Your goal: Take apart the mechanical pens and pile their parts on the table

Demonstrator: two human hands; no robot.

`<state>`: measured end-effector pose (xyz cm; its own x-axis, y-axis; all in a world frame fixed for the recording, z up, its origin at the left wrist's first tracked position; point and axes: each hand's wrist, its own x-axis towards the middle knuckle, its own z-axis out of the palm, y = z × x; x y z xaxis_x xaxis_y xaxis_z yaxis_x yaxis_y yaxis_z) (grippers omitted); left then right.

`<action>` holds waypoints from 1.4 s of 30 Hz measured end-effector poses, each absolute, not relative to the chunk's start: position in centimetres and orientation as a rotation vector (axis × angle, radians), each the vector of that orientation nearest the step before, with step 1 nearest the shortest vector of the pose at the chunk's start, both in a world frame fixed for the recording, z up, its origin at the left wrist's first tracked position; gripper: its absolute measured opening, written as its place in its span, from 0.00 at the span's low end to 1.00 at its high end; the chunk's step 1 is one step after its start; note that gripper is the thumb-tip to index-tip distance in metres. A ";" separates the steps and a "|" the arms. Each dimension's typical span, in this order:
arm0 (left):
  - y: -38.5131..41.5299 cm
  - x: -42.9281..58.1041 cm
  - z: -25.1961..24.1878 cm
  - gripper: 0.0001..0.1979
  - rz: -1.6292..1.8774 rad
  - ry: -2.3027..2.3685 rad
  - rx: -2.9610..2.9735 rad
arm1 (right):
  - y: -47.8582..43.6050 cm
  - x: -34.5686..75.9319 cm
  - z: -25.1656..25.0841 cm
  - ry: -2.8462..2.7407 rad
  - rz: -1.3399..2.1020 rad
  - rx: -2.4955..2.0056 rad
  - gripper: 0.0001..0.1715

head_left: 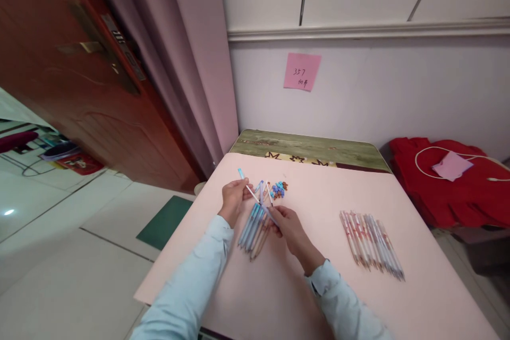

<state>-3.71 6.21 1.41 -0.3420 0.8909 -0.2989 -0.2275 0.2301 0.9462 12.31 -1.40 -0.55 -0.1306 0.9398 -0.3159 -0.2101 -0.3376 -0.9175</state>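
Note:
My left hand [233,201] pinches a thin white pen refill [251,191] with a light-blue end, slanting down to the right. In my right hand [291,227] is a pale bluish pen barrel [268,213], its upper end close to the refill's lower tip. I cannot tell whether the two touch. Below the hands lies a row of blue and beige pen barrels [249,231], partly covered by my right fingers. More thin sticks [268,191] lie just behind it. Beside them sits a small heap of blue and brown pieces [279,189], too small to name for sure.
Several white, red-marked and grey pens [372,244] lie side by side on the right of the pink-covered table [319,287]. A red cloth [422,186] with a white cable is beyond the right edge. A wooden door [99,64] and curtain [187,53] stand at left.

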 end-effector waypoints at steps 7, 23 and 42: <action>11.1 -5.5 -0.7 0.07 1.159 1.722 0.892 | 3.1 13.7 -1.9 -1.284 1.123 -1.579 0.14; 11.9 -5.9 -2.5 0.12 1.033 1.811 1.036 | 4.5 13.2 -2.4 -1.670 0.729 -1.808 0.09; 9.0 -6.1 -1.1 0.08 0.439 2.130 1.709 | 4.4 12.3 -1.7 -1.860 0.618 -2.072 0.18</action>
<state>-6.09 8.98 -1.10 -0.1935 0.9767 -0.0929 0.8603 0.2144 0.4625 12.30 4.42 -1.74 0.0749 0.9897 -0.1219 0.8661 -0.1251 -0.4839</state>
